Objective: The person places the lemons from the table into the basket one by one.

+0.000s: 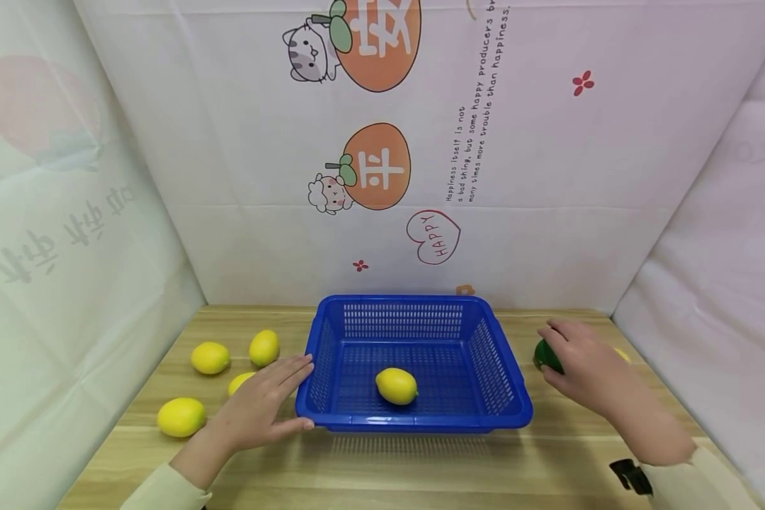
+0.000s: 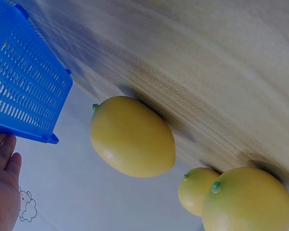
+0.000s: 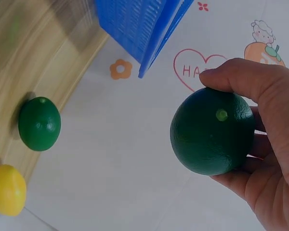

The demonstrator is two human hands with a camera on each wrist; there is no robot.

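Observation:
My right hand [image 1: 589, 365] grips a dark green lime [image 3: 212, 134] between thumb and fingers, to the right of the blue basket [image 1: 414, 423]. In the right wrist view, the lime's pale stem spot faces the camera. My left hand [image 1: 261, 404] rests against the basket's left rim, its fingers extended along the edge and the thumb by the front corner. One yellow lemon [image 1: 397, 387] lies inside the basket. A second green lime [image 3: 39, 123] sits on the table, with another lemon [image 3: 7, 190] beside it.
Several yellow lemons [image 1: 210, 358] lie on the wooden table [image 1: 261, 478] left of the basket, one partly hidden behind my left hand. White printed cloth [image 1: 255, 177] encloses the table at the back and on both sides.

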